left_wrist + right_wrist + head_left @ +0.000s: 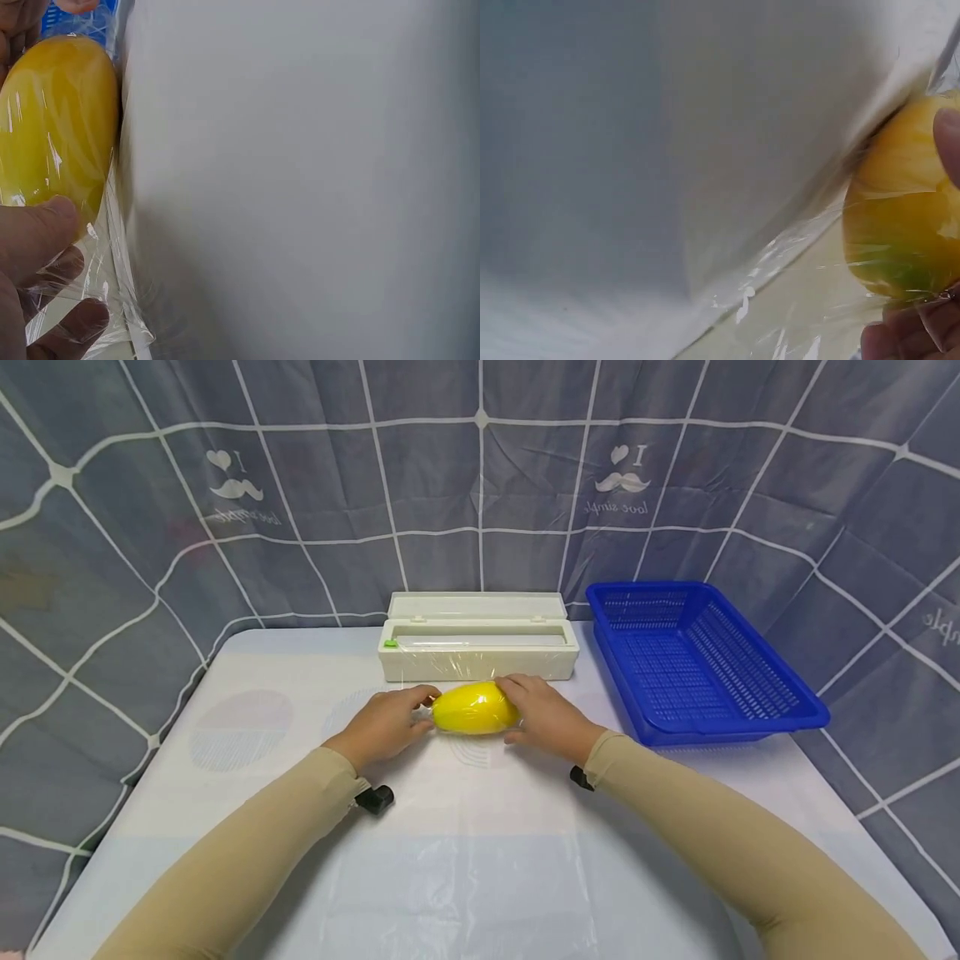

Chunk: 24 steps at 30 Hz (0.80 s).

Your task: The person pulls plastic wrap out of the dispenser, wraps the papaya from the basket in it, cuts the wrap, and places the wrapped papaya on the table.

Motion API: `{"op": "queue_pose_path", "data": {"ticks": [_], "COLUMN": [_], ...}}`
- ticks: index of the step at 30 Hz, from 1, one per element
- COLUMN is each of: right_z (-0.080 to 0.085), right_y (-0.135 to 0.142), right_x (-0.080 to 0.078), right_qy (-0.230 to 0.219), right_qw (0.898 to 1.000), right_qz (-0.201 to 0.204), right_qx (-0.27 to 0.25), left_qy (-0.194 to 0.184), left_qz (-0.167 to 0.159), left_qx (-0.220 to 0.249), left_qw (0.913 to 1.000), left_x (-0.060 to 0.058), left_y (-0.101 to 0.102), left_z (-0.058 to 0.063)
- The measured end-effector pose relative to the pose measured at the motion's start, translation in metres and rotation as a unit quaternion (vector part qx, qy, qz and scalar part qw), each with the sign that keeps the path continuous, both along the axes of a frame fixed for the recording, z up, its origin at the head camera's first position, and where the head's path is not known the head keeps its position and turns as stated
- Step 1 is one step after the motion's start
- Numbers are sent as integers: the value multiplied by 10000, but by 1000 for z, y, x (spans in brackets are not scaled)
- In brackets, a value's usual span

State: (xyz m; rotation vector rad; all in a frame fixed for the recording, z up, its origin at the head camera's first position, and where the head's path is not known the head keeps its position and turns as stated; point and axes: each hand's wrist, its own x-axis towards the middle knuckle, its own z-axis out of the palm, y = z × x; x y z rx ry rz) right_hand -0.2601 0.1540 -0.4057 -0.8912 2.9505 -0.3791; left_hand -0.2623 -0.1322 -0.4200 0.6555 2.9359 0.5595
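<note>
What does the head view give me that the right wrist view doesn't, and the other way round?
Only the head view: the blue basket, both sleeves and the long box with its small green tab.

Only the right wrist view: a green patch near one end of the fruit.

Both: the yellow fruit, clear film over it, the tablecloth, and fingers at the fruit, though the wrist view crops them at its edge.

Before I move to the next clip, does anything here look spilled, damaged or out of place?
The lettering on the grey curtain looks odd: it reads backwards. Nothing looks spilled or damaged; the shine on the yellow object is clear film.
</note>
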Motion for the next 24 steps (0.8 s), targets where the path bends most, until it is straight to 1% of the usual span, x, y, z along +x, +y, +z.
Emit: {"op": "queue_pose_path", "data": {"ticks": [3, 6, 12, 15, 20, 24], "right_z": [-3, -6, -10, -10, -12, -12], "right_y": [1, 2, 6, 6, 6, 6], "right_x": [-3, -6, -10, -11, -11, -11], "right_qy": [-250, -412, -427, -444, -720, -851], "right_qw": [9993, 9984, 9980, 9981, 9963, 9948], "right_qz": [-103, -175, -247, -263, -460, -552], "right_qx": [-250, -356, -400, -345, -82, 61], "left_qy": [-52, -112, -162, -121, -75, -144], "left_qz": [52, 123, 122, 150, 140, 183], "left_qx": [80, 189, 250, 199, 120, 113], "left_qw": [9999, 9997, 9995, 9996, 9998, 9997], "left_x": [-1, -2, -3, -4, -5, -6], "left_y": [0, 0, 1, 2, 4, 5], "left_z": [1, 1, 2, 0, -1, -1]}}
